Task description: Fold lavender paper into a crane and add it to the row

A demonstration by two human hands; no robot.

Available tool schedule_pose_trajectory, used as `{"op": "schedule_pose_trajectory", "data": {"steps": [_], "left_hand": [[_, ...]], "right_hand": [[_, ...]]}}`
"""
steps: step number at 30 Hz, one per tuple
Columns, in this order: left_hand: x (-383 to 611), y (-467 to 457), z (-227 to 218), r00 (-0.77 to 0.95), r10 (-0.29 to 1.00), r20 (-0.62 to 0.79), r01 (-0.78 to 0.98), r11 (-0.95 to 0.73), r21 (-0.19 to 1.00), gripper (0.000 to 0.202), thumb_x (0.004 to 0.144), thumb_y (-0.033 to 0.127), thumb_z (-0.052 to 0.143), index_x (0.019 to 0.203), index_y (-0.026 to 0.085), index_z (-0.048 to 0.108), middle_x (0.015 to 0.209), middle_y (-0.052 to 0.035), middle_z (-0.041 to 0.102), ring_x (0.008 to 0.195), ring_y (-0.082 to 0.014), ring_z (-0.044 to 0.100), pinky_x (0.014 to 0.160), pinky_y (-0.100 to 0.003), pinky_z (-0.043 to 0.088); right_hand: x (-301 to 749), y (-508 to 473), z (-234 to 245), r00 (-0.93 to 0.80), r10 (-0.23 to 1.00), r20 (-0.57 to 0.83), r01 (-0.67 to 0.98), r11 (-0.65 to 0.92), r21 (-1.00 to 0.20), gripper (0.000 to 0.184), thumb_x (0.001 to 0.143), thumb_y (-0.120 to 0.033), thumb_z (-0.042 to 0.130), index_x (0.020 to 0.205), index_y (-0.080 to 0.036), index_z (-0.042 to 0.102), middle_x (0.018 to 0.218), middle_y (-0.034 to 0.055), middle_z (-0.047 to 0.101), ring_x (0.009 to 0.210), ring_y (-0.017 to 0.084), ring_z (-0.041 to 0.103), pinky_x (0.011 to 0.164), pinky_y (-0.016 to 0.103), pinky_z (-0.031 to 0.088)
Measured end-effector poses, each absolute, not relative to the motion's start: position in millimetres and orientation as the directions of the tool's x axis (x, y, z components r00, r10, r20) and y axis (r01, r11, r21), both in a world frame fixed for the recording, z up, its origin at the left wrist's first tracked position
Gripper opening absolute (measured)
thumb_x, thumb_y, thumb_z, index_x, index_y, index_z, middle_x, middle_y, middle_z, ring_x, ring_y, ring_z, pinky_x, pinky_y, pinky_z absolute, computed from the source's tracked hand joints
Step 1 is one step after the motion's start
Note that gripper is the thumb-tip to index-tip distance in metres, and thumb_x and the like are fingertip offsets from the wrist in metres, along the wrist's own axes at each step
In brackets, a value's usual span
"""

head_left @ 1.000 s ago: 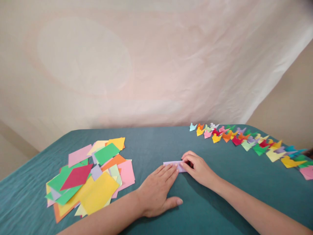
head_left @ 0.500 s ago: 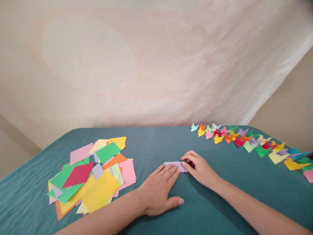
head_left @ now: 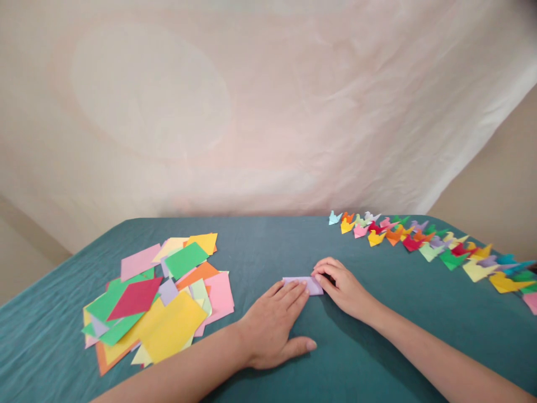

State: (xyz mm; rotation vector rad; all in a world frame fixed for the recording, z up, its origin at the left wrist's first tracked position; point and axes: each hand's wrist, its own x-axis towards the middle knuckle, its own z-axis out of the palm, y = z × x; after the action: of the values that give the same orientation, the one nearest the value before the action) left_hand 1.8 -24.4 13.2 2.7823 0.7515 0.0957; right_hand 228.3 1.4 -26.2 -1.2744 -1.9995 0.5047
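Note:
A small folded piece of light purple paper point(head_left: 315, 285) lies on the table in front of me. My left hand point(head_left: 274, 324) presses flat on its left and middle part, fingers stretched out and thumb spread to the right. At the paper's right end, my right hand point(head_left: 342, 285) has thumb and index finger closed together at the upper right corner. The left fingers cover part of the paper, so its whole fold cannot be seen.
Left of my hands spreads a pile of coloured paper sheets point(head_left: 172, 330). Several folded paper birds point(head_left: 430, 252) stand in slanting rows along the right side. A dark green cloth point(head_left: 268, 240) covers the table, and a pale sheet point(head_left: 268, 112) hangs behind it.
My right hand has shifted slightly, and the paper's right end shows more between the hands. My left hand stays flat in the same place.

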Motion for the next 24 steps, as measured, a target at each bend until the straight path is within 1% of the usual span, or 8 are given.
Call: {"op": "schedule_pose_trajectory", "data": {"steps": [16, 24], "left_hand": [[1.7, -24.1, 12.8, 0.863, 0.504, 0.008, 0.486, -0.836, 0.255, 0.072, 0.088, 0.06, 0.024, 0.142, 0.013, 0.018, 0.148, -0.0115, 0.02, 0.136, -0.0232, 0.016, 0.112, -0.038, 0.011], [1.6, -24.3, 14.0, 0.862, 0.507, 0.0, 0.489, -0.832, 0.26, 0.073, 0.088, 0.061, 0.024, 0.142, 0.012, 0.018, 0.148, -0.0118, 0.019, 0.136, -0.0231, 0.016, 0.112, -0.039, 0.011]], "right_hand": [[232.1, 7.4, -32.0, -0.261, 0.901, 0.347, 0.624, 0.432, -0.651, 0.021, 0.089, -0.026, 0.042, 0.082, -0.019, 0.061, 0.094, 0.0074, 0.057, 0.093, 0.02, 0.052, 0.085, 0.037, 0.042], [231.9, 7.2, -30.1, -0.258, 0.905, 0.338, 0.628, 0.423, -0.654, 0.023, 0.09, -0.027, 0.041, 0.081, -0.019, 0.06, 0.095, 0.0077, 0.057, 0.094, 0.019, 0.053, 0.086, 0.037, 0.042]]}}
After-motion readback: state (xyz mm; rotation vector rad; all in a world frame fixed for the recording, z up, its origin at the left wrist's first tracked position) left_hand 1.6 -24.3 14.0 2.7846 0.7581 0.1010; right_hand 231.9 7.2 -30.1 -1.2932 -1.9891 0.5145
